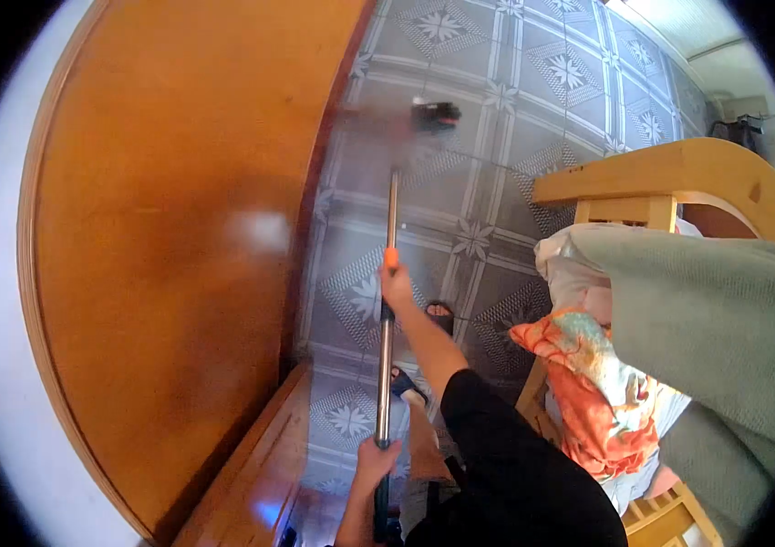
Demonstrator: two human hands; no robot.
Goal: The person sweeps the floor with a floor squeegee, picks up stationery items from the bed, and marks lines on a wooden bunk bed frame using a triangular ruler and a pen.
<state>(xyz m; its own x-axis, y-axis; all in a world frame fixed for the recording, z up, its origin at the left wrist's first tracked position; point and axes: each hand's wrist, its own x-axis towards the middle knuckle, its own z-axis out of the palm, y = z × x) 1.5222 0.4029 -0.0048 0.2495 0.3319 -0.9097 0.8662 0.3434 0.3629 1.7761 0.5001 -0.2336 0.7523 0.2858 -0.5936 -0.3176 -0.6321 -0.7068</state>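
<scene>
Grey patterned tile floor [472, 239], a large orange-brown wooden panel [169, 182] along one side, a wooden bed frame [661, 169] on the other. Bedding on the bed: a grey-green cover [707, 310], an orange patterned cloth [588, 401] close to the edge.

Hazards, as I judge them. The strip of floor is narrow: a wide sideways swing of the long pole [385, 374] could knock its far end into the foot of the panel, or catch the orange cloth on the bed side. Feet in dark sandals [439, 313] stand near the shaft, so a pull straight back might bump one. The orange collar [392, 257] looks like a joint (a guess from its shape); a hard push could make it slip, if so. A dark block [435, 117] shows at the far end, too blurred to tell whether it is fixed to the pole.

Pole relative to the grip: it runs through both hands, away from the body, over the tiles. Right hand [395, 285] wrapped round it just on the near side of the collar; left hand [375, 462] wrapped round it nearer the body, a dark length of handle [380, 506] continuing past that hand. Both grips closed on the pole, well apart along it.
</scene>
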